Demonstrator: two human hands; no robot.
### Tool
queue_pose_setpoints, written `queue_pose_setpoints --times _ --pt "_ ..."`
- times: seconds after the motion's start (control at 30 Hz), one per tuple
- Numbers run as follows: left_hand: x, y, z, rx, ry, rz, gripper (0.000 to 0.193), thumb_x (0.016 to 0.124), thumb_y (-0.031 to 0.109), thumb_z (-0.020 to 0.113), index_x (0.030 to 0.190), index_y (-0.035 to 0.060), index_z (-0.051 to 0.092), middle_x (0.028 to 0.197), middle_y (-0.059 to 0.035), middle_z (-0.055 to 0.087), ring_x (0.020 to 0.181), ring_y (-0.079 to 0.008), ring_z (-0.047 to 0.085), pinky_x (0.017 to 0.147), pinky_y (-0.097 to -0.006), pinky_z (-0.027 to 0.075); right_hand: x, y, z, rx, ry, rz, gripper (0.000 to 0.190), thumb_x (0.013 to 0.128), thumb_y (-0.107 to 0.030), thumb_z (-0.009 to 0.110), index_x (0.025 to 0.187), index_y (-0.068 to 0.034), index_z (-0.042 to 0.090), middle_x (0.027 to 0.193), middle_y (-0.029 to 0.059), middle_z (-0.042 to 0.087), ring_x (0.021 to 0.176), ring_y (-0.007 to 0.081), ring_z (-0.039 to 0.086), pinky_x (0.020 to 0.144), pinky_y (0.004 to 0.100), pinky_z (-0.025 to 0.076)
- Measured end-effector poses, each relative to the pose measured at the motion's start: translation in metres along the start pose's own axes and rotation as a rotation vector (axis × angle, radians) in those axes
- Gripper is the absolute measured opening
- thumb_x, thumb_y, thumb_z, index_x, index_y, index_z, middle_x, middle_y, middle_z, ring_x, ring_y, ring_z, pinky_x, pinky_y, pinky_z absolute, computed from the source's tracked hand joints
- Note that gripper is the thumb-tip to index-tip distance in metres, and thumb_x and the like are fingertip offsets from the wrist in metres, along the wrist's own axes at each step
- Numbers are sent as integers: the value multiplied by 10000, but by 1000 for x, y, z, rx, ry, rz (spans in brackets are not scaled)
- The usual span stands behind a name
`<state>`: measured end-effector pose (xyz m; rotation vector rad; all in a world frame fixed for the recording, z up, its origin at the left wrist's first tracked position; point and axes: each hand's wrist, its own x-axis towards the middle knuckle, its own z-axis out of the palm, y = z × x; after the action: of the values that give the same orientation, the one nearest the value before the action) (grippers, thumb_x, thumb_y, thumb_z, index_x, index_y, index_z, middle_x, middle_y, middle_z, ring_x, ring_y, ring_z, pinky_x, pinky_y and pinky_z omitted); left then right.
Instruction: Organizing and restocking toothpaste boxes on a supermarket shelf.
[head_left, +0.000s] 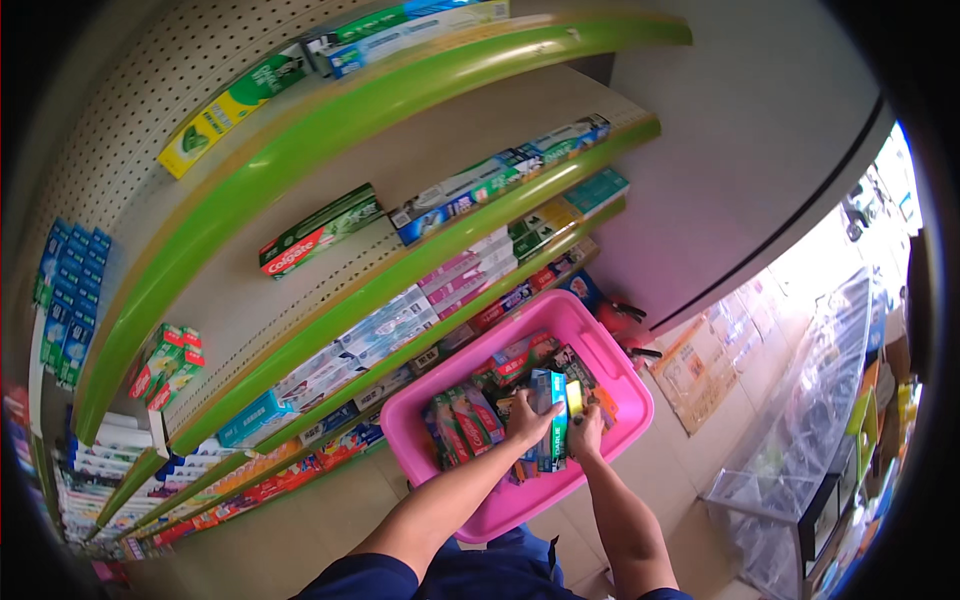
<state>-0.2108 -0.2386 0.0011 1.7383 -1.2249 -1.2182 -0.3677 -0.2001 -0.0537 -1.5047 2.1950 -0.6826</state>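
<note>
Over a pink plastic tub (630, 435), my left hand (531, 420) grips a blue and green Darlie toothpaste box (557, 431). My right hand (586, 431), just beside it, has its fingers on a small box with a yellow end (574, 397). Below both hands, the tub holds a jumble of toothpaste boxes, among them green and red Colgate boxes (472, 427) at its left side and a red box (525, 356) near the back. The hands hide part of the pile.
Shelves with green front edges (375, 300) rise ahead and to the left, bearing toothpaste boxes. A single Colgate box (322, 232) lies on one shelf. A grey panel (735, 150) closes the shelf's right end. Plastic-covered goods (795, 420) stand at the right on the tiled floor (675, 480).
</note>
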Motion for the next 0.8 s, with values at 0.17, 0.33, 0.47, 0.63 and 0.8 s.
queue_pose_setpoints --times 0.17,0.33,0.47,0.63,0.8 --pt "-9 2 -46 65 -400 288 384 910 265 729 1169 19 589 1248 -159 616 1262 -279 563 1036 -375 456 12 -10 -40 264 58 201 386 845 -139 719 1172 -15 555 1036 181 643 961 367 643 841 456 503" --pt "-74 4 -161 235 -255 368 248 903 172 710 1110 60 632 1153 -116 646 1131 -297 613 984 -396 483 8 -38 -42 88 101 -182 365 798 -83 674 1142 -8 579 1153 208 567 1139 411 502 1006 497 404" --pt "-111 59 -300 467 195 783 282 813 103 748 1078 69 660 1175 -131 635 1163 -334 599 1003 -454 481 -13 -79 -43 103 51 -358 341 790 -65 668 1114 -7 577 1148 199 561 1114 403 496 973 494 407" --pt "-136 122 -501 879 701 777 543 798 119 743 1298 21 558 1383 -195 547 1290 -394 518 1092 -482 414 -45 -183 -44 173 -108 -631 334 795 -68 685 1110 -14 586 1133 196 576 1065 410 528 939 499 438" --pt "-143 132 -627 1196 676 268 894 729 248 830 1477 46 383 1481 -208 443 1384 -409 397 1141 -497 347 -96 -383 -49 331 -111 -1034 338 801 -61 701 1122 -10 606 1119 189 605 1050 410 559 918 492 465"
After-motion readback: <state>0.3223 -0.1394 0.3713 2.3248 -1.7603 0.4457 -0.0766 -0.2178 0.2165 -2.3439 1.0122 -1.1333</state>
